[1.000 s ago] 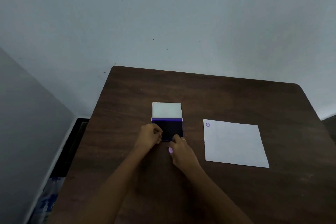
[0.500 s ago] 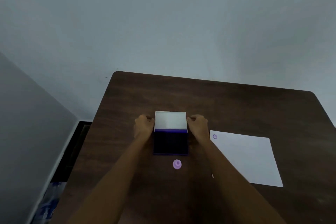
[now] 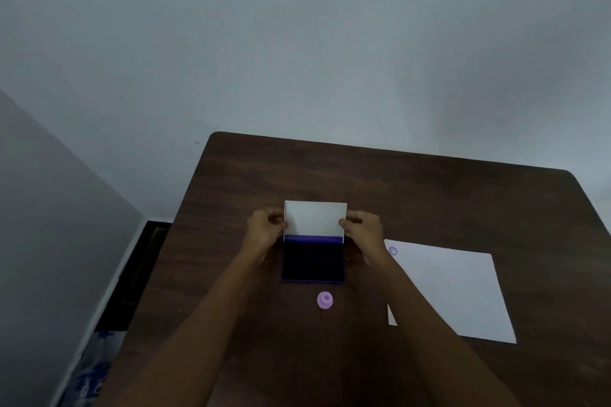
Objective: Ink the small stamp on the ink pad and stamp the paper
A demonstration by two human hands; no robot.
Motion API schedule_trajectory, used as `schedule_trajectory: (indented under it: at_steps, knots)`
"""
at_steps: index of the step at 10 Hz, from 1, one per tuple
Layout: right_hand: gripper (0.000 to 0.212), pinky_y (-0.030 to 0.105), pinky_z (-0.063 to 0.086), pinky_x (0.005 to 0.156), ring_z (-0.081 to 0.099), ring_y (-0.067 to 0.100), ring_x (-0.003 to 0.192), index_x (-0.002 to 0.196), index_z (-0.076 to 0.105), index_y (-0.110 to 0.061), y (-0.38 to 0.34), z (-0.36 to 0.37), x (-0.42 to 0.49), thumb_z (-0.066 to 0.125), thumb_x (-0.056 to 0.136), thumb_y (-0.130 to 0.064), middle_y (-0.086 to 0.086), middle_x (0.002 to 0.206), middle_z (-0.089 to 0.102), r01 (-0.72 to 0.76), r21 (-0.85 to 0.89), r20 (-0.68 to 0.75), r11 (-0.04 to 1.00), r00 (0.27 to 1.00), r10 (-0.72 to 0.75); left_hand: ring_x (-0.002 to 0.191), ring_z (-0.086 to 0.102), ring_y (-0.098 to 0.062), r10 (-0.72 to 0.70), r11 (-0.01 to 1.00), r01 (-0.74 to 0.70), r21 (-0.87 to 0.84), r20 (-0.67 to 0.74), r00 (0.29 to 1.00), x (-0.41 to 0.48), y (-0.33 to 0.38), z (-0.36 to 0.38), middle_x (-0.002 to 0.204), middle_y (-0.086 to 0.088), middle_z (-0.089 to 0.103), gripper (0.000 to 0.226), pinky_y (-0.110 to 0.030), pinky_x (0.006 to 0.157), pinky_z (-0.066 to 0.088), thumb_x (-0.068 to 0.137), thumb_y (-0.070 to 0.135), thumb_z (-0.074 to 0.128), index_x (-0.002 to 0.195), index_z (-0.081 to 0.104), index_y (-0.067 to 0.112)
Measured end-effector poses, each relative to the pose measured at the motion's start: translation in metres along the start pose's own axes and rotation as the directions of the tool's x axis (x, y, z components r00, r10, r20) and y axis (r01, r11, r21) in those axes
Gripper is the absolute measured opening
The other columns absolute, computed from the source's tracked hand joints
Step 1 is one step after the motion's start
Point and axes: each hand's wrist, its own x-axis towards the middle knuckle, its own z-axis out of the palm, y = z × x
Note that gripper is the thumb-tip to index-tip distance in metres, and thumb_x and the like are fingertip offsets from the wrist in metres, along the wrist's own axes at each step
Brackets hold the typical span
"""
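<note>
Both hands have left the stamp (image 3: 325, 300) on the surface behind them; left hand (image 3: 264, 231) and right hand (image 3: 362, 232) now pinch the pad's lid (image 3: 315, 220), apparently closing it. Paper (image 3: 463, 287) beside the right hand bears a print (image 3: 392, 251).

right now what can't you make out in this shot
Head view, the only one:
- Round purple mark on the white paper sheet: too small to read.
- The sheet's near-left part: covered by the right forearm.
- Small lilac round stamp: its face is turned away from view.
- Clutter left of the brown wooden table: blurred, dark.

Both hands left the stamp (image 3: 325, 300) and grasped the lid (image 3: 315, 221).
</note>
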Motion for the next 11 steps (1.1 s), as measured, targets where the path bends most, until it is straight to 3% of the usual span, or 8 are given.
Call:
schedule_trajectory:
  at_steps: [1,2,3,4,6,8,9,11]
  knots:
    - [0.019,0.028,0.053,0.076,0.058,0.023,0.099,0.103,0.061,-0.006,0.005,-0.010,-0.015,0.059,0.085,-0.006,0.015,0.112,0.063,0.155,-0.136,0.022,0.978,0.988,-0.153,0.101,0.061,-0.026,0.108,0.992,-0.109,0.056,0.027,0.994,-0.018,-0.003,-0.010,0.108,-0.014,0.064,0.022,-0.036,0.085,0.053,0.083,0.000,0.058,0.104,0.062,0.006]
    - [0.017,0.015,0.046,0.070,0.059,0.019,0.090,0.093,0.066,-0.010,0.016,-0.019,-0.034,0.059,0.081,0.002,0.013,0.102,0.063,0.366,-0.214,0.081,0.906,0.931,-0.356,0.094,0.064,-0.027,0.263,0.953,-0.261,0.153,0.006,0.965,-0.034,-0.014,-0.013,0.101,-0.015,0.066,0.019,-0.026,0.077,0.051,0.078,-0.006,0.060,0.093,0.067,0.003]
    - [0.024,0.012,0.044,0.079,0.056,0.016,0.091,0.092,0.068,-0.006,0.029,-0.020,-0.048,0.057,0.078,0.010,0.014,0.102,0.061,0.472,-0.285,0.140,0.834,0.882,-0.450,0.099,0.063,-0.029,0.346,0.920,-0.343,0.191,0.019,0.938,-0.046,-0.028,-0.008,0.109,-0.020,0.062,0.023,-0.022,0.085,0.047,0.077,-0.013,0.058,0.095,0.066,-0.003]
    - [0.028,0.022,0.044,0.089,0.056,0.021,0.101,0.097,0.065,-0.003,0.042,-0.017,-0.058,0.053,0.079,0.014,0.015,0.110,0.058,0.504,-0.318,0.163,0.803,0.864,-0.477,0.107,0.059,-0.031,0.365,0.906,-0.362,0.218,0.029,0.931,-0.057,-0.042,0.000,0.116,-0.023,0.059,0.034,-0.032,0.096,0.046,0.078,-0.019,0.050,0.105,0.063,-0.003]
    - [0.033,0.022,0.037,0.097,0.050,0.024,0.115,0.109,0.059,-0.003,0.062,-0.008,-0.071,0.047,0.083,0.011,0.017,0.125,0.052,0.512,-0.411,0.158,0.754,0.855,-0.494,0.116,0.054,-0.030,0.372,0.892,-0.352,0.283,-0.017,0.928,-0.071,-0.055,0.015,0.125,-0.022,0.057,0.042,-0.013,0.095,0.031,0.082,-0.018,0.039,0.117,0.056,-0.003]
    - [0.036,0.021,0.032,0.101,0.046,0.023,0.121,0.115,0.056,-0.004,0.070,-0.003,-0.076,0.045,0.084,0.011,0.015,0.130,0.050,0.484,-0.445,0.158,0.754,0.871,-0.466,0.124,0.048,-0.028,0.337,0.893,-0.313,0.323,-0.020,0.941,-0.072,-0.061,0.025,0.135,-0.020,0.050,0.045,-0.026,0.106,0.031,0.083,-0.016,0.034,0.123,0.051,-0.001]
    - [0.037,0.029,0.034,0.105,0.041,0.024,0.126,0.120,0.053,-0.006,0.071,-0.003,-0.077,0.047,0.085,0.006,0.013,0.136,0.047,0.497,-0.502,0.201,0.708,0.863,-0.463,0.131,0.039,-0.027,0.301,0.863,-0.283,0.418,0.024,0.953,-0.072,-0.065,0.030,0.145,-0.013,0.039,0.046,-0.032,0.110,0.031,0.087,-0.008,0.034,0.131,0.043,0.006]
    - [0.034,0.034,0.033,0.106,0.044,0.027,0.125,0.122,0.051,-0.008,0.071,-0.005,-0.078,0.050,0.088,-0.006,0.015,0.134,0.051,0.515,-0.599,0.154,0.613,0.825,-0.543,0.142,0.016,-0.023,0.427,0.735,-0.297,0.609,-0.077,0.901,-0.077,-0.062,0.038,0.153,-0.010,0.021,0.046,-0.035,0.116,0.014,0.094,0.012,0.037,0.139,0.027,0.016]
